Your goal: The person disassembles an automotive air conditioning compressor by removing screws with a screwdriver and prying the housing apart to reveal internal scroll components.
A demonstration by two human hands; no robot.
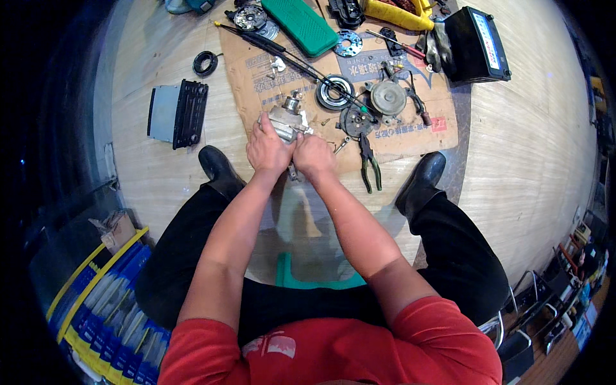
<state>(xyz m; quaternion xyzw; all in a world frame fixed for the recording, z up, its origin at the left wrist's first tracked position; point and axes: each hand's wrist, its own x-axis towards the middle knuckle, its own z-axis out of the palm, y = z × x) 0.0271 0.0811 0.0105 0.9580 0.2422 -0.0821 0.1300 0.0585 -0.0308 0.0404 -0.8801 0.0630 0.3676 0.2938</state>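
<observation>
A silver metal compressor body (282,120) with a short shaft on top rests on the near edge of a flattened cardboard sheet (256,70) on the wooden floor. My left hand (268,149) grips its near side. My right hand (314,156) is closed right beside it, pressed against the same part; what lies under its fingers is hidden. Green-handled pliers (368,165) lie just right of my right hand. A round pulley (334,92) and a grey disc (388,97) lie beyond on the cardboard.
A car radio unit (178,113) lies at left, a black rubber ring (205,63) beyond it. A long black rod (282,54), a green case (299,24), a yellow tool (394,14) and a black battery (476,45) sit at the far side. My black shoes (217,165) flank the cardboard.
</observation>
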